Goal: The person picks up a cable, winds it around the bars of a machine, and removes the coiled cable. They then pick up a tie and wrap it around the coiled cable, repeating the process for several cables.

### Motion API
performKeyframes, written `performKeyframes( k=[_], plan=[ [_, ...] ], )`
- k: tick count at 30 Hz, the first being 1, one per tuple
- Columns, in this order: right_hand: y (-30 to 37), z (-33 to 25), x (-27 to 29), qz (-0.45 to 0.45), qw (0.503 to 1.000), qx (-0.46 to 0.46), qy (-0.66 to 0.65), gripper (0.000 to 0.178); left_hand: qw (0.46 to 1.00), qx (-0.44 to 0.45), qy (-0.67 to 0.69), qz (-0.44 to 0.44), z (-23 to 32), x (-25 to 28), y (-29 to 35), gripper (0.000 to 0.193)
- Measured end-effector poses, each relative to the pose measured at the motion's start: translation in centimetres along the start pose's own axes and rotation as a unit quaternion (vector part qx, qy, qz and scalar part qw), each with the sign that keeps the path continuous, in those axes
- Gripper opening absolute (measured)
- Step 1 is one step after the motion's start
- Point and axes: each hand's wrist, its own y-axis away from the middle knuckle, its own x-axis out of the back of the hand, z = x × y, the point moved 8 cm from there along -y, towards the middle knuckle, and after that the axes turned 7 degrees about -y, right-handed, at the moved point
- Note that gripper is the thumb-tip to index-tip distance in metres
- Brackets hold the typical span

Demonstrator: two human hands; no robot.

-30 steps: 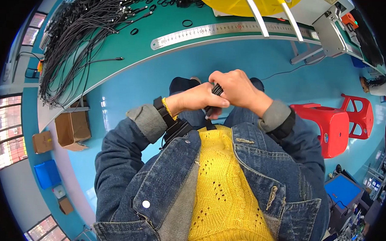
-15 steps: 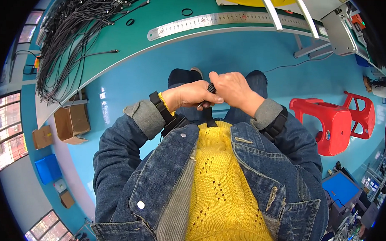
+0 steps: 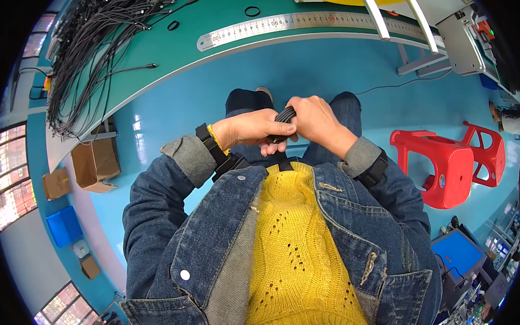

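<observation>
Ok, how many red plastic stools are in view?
2. The nearer red stool is off to the right of the right hand; the farther red stool is just beyond, partly hidden by it. Others may be hidden.

You are in a workshop or small factory room. The green-topped desk (image 3: pixel 173 48) before you carries a heap of black cables (image 3: pixel 98 48) with bright plugs (image 3: pixel 154 65) and a long steel ruler (image 3: pixel 264 30), and you hold a coil of black cable (image 3: pixel 285 116) yourself. Red plastic stools (image 3: pixel 457 175) stand on the glossy blue floor (image 3: pixel 181 114) to your right, and cardboard boxes (image 3: pixel 96 168) and large gridded windows (image 3: pixel 11 159) show at your left.
</observation>
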Motion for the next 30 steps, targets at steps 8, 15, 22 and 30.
performKeyframes(
  k=[8,15,22,30],
  plan=[
    [0.6,-1.4,-0.1,0.012,0.994,0.065,0.086,0.017,0.999,-0.004,0.008,0.041,0.4,-0.5,0.6,0.018],
    [0.2,-4.8,0.5,-0.004,0.982,0.118,0.147,0.019,0.977,-0.064,-0.177,0.104,0.5,0.1,1.9,0.015],
    [-3.6,-8.0,1.5,-0.032,0.970,0.145,0.191,0.019,0.981,-0.100,0.018,0.167,1.5,1.8,3.1,0.013],
    [-12.6,-9.2,8.7,0.174,0.957,0.164,0.165,0.021,0.907,-0.260,0.240,0.227,3.3,5.8,8.7,0.013]
  ],
)
